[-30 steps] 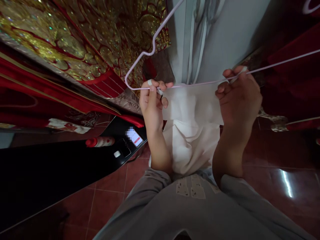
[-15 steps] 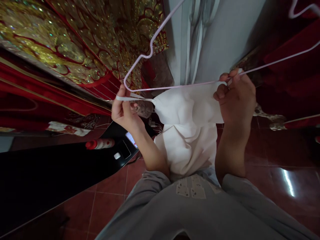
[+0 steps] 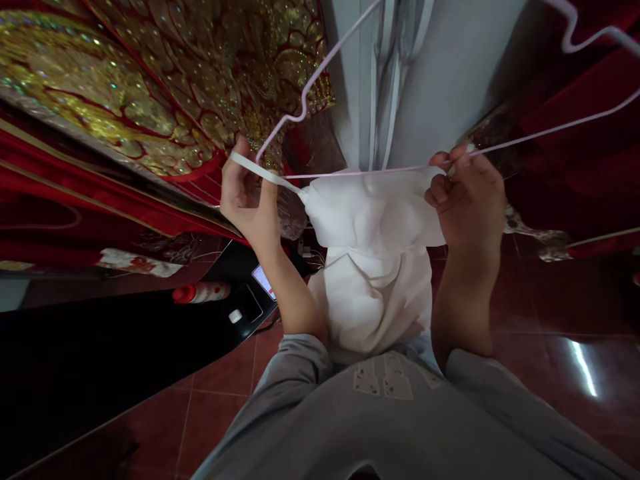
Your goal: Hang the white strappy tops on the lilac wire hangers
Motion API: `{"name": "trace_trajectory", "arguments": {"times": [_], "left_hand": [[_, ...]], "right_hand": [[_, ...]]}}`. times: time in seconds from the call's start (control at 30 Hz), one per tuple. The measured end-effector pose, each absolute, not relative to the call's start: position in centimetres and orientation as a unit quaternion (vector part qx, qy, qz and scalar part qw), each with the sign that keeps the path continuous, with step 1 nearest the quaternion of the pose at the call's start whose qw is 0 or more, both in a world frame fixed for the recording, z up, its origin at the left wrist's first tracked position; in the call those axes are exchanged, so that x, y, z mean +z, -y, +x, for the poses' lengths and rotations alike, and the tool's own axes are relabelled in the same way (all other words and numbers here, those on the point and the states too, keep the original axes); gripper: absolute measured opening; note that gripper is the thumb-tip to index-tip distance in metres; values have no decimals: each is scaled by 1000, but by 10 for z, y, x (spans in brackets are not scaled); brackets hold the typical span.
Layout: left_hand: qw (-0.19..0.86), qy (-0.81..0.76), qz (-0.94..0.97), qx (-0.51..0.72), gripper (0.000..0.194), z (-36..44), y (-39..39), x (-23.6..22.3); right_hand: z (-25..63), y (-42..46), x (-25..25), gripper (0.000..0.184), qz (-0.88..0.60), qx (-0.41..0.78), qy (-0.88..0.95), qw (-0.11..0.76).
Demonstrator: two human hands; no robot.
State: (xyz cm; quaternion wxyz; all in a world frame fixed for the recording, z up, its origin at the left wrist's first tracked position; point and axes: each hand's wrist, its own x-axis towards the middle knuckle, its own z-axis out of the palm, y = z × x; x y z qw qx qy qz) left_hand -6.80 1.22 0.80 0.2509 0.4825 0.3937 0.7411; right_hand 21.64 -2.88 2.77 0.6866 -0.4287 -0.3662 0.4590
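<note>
A pale pink wire hanger (image 3: 305, 100) spans the space before me, its lower bar running across to the right. Below that bar hangs a white fabric garment (image 3: 370, 213) with thin straps. My left hand (image 3: 253, 200) holds a white strap (image 3: 257, 168) stretched in a loop over its spread fingers and thumb, around the hanger's left corner. My right hand (image 3: 470, 193) pinches the lower bar and a bit of white material at the garment's upper right corner. Its fingertips partly hide what they grip.
Red garments with gold sequins (image 3: 200, 80) hang close on the left. Dark red cloth (image 3: 570, 140) hangs on the right. On a black table (image 3: 125, 347) lie a red-capped bottle (image 3: 203, 292), a dark phone (image 3: 249, 301) and a small white case (image 3: 235, 316). Red tiles (image 3: 220, 367) cover the floor.
My left hand has risen slightly and spread the strap wider, bringing it up across the hanger's left corner. My right hand keeps its pinch, shifted a little left.
</note>
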Motion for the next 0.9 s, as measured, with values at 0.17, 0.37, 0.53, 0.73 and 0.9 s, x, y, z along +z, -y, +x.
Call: {"name": "trace_trajectory", "arguments": {"times": [0.17, 0.37, 0.53, 0.73, 0.9], "left_hand": [[347, -375, 507, 694, 39, -66, -5, 28], [359, -399, 545, 644, 17, -59, -5, 76], [331, -386, 594, 624, 14, -54, -6, 89], [391, -364, 425, 731, 6, -47, -9, 59], [539, -322, 280, 726, 24, -28, -4, 29]], "right_hand": [[218, 27, 32, 31, -425, 463, 366, 686], [207, 28, 34, 30, -409, 471, 343, 702], [206, 29, 32, 30, -417, 474, 342, 697], [210, 29, 31, 28, -422, 460, 350, 698], [207, 30, 29, 22, -427, 463, 355, 690]]}}
